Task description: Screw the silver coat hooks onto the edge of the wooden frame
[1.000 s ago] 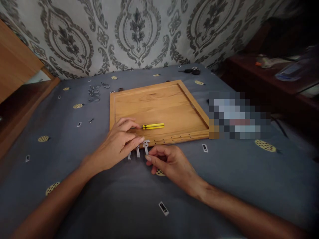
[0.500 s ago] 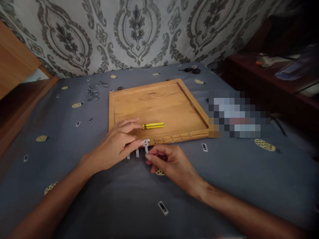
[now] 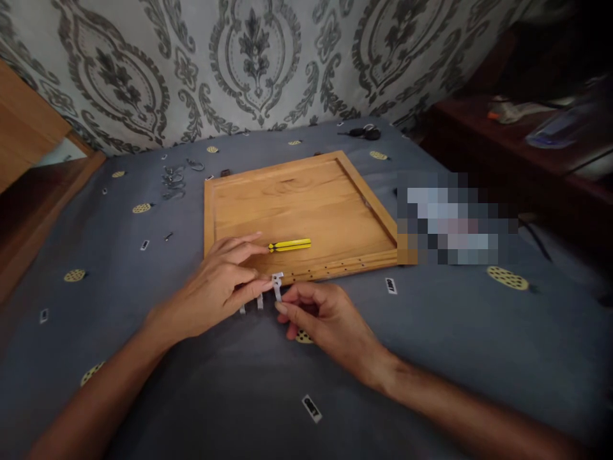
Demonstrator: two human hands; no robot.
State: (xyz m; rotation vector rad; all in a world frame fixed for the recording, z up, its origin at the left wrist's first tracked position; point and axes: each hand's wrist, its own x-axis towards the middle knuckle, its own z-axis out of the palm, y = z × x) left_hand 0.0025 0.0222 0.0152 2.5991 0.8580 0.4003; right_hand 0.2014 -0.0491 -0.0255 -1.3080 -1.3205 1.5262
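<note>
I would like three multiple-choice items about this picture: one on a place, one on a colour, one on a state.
1. Where does the screwdriver lie?
A. on the wooden board
B. on the dark side table
C. in the right hand

2. What colour is its handle?
A. red
B. yellow with black
C. green

3. What touches the small metal bracket at the board's near edge?
A. nothing
B. only the left hand
C. fingers of both hands

Answers: 1 A, it rests inside the board's frame. 2 B, yellow with black stripes. 3 C, the left fingers and the right hand meet on it.
</note>
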